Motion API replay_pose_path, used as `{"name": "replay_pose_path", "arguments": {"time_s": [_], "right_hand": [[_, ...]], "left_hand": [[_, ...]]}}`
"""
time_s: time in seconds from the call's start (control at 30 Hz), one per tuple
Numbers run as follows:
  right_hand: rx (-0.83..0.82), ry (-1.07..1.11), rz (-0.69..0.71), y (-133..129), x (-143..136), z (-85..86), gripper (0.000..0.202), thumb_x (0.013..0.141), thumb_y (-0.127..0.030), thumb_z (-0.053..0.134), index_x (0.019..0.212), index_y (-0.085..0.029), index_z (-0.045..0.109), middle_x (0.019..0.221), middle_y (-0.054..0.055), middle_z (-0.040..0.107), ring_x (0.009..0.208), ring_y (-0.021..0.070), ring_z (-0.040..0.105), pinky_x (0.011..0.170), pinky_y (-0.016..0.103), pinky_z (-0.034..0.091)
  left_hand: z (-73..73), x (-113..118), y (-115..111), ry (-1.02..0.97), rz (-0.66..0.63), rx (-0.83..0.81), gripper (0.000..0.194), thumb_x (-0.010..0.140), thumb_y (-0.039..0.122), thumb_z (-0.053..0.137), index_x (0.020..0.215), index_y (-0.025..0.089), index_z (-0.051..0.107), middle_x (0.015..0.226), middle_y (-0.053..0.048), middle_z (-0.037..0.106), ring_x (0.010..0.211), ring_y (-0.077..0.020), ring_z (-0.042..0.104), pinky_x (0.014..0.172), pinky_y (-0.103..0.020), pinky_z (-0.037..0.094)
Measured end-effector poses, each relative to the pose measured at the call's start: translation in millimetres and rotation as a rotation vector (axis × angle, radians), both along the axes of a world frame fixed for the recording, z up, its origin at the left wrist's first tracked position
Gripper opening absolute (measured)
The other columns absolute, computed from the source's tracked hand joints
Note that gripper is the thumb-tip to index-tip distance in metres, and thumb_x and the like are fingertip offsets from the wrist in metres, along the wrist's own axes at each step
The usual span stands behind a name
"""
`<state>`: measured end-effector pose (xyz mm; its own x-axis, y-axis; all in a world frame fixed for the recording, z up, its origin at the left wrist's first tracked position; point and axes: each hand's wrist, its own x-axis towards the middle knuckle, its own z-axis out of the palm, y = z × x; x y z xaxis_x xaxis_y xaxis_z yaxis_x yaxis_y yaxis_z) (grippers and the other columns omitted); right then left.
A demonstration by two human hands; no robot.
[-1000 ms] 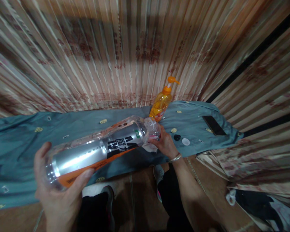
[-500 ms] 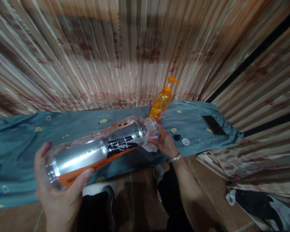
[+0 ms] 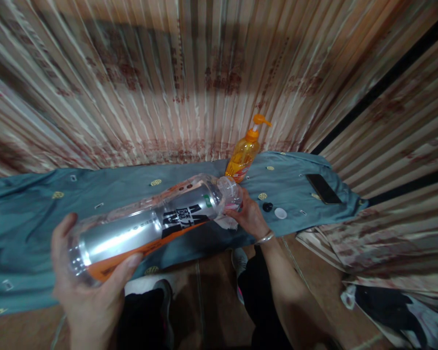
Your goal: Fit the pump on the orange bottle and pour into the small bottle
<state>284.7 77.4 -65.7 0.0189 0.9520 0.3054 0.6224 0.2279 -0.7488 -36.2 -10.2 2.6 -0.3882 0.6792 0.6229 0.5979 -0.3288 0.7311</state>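
A large clear plastic bottle (image 3: 131, 236) with a silver, black and orange label lies tilted above the cloth, its base toward the left and its neck to the right. My left hand (image 3: 91, 291) is wrapped round the base end, thumb on the label. At the neck end, my right hand (image 3: 250, 214) is closed round a small clear plastic bottle (image 3: 230, 192). The large bottle's neck meets this small bottle; whether it sits inside the opening I cannot tell. Something whitish and crumpled (image 3: 226, 222) shows just below the small bottle.
An orange pump bottle (image 3: 243, 155) stands upright behind my right hand. To the right on the blue-green cloth (image 3: 190, 248) lie a black cap (image 3: 267, 207), a white disc (image 3: 281, 213) and a dark phone (image 3: 323, 188). A pleated curtain (image 3: 149, 87) hangs behind.
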Motion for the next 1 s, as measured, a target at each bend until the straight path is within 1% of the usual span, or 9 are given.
{"name": "replay_pose_path", "arguments": {"time_s": [0.17,0.23,0.37,0.43,0.53,0.63,0.73,0.83,1.0], "right_hand": [[0.012,0.004,0.006,0.1,0.1,-0.2,0.064,0.083,-0.043,0.089,0.137,-0.021,0.062,0.116,0.01,0.082,0.103,0.0296,0.08,0.092,0.042,0.064],[0.024,0.002,0.0,0.2,-0.2,-0.7,0.065,0.083,-0.042,0.088,0.138,-0.021,0.062,0.117,0.01,0.082,0.104,0.0297,0.08,0.092,0.042,0.064],[0.031,0.0,-0.004,0.4,-1.1,-1.2,0.065,0.083,-0.043,0.089,0.137,-0.021,0.062,0.12,0.011,0.082,0.107,0.0304,0.08,0.094,0.042,0.064],[0.026,0.0,-0.008,0.4,-1.3,-0.7,0.065,0.083,-0.043,0.089,0.137,-0.02,0.062,0.12,0.011,0.082,0.106,0.0303,0.08,0.094,0.043,0.065],[0.008,0.001,-0.007,0.2,-1.5,0.9,0.063,0.083,-0.043,0.089,0.137,-0.021,0.063,0.116,0.01,0.082,0.103,0.0301,0.081,0.092,0.043,0.065],[0.0,0.003,-0.001,0.0,-1.5,1.9,0.064,0.083,-0.044,0.089,0.136,-0.02,0.063,0.115,0.01,0.082,0.103,0.0303,0.08,0.091,0.042,0.065],[0.002,0.011,0.005,0.0,-1.2,1.9,0.065,0.082,-0.045,0.089,0.136,-0.019,0.063,0.116,0.011,0.082,0.103,0.0308,0.08,0.091,0.043,0.065],[0.005,0.018,0.011,0.0,-0.7,1.8,0.066,0.082,-0.045,0.088,0.137,-0.02,0.062,0.118,0.01,0.081,0.104,0.0303,0.08,0.093,0.043,0.064],[-0.002,0.015,0.017,-0.3,-0.1,2.6,0.064,0.083,-0.045,0.087,0.137,-0.02,0.062,0.114,0.009,0.082,0.102,0.0298,0.08,0.091,0.042,0.065]], "left_hand": [[2.8,2.1,-1.2,-0.027,0.025,-0.019,0.105,0.06,0.057,0.096,0.157,0.038,0.059,0.123,-0.009,0.069,0.11,-0.0414,0.063,0.118,-0.087,0.025],[2.8,1.7,-1.1,-0.018,0.017,-0.01,0.105,0.06,0.057,0.096,0.157,0.039,0.059,0.122,-0.008,0.069,0.109,-0.0405,0.064,0.119,-0.086,0.025],[0.0,-0.7,0.0,-0.015,0.001,-0.017,0.108,0.06,0.057,0.096,0.159,0.039,0.057,0.125,-0.007,0.066,0.117,-0.0414,0.062,0.122,-0.081,0.025],[-0.2,-0.7,0.0,-0.014,0.0,-0.014,0.107,0.062,0.057,0.096,0.159,0.039,0.056,0.126,-0.007,0.066,0.117,-0.0407,0.062,0.123,-0.08,0.024],[2.4,1.7,-0.7,-0.003,0.004,-0.01,0.105,0.063,0.057,0.095,0.159,0.04,0.057,0.124,-0.007,0.066,0.111,-0.0389,0.063,0.124,-0.081,0.022],[5.1,3.9,-1.0,-0.003,0.014,0.008,0.104,0.062,0.058,0.095,0.158,0.041,0.058,0.123,-0.007,0.067,0.11,-0.0395,0.063,0.123,-0.083,0.022],[5.5,3.1,-0.2,-0.024,0.019,-0.011,0.105,0.06,0.058,0.096,0.157,0.039,0.06,0.122,-0.008,0.068,0.11,-0.0407,0.064,0.122,-0.084,0.023],[4.2,1.0,0.0,-0.024,0.019,-0.007,0.107,0.058,0.057,0.098,0.156,0.038,0.061,0.123,-0.008,0.068,0.114,-0.0421,0.063,0.123,-0.083,0.022],[3.0,2.3,-1.4,-0.051,-0.007,-0.013,0.107,0.06,0.054,0.098,0.158,0.039,0.058,0.125,-0.007,0.066,0.122,-0.0415,0.062,0.127,-0.079,0.022]]}}
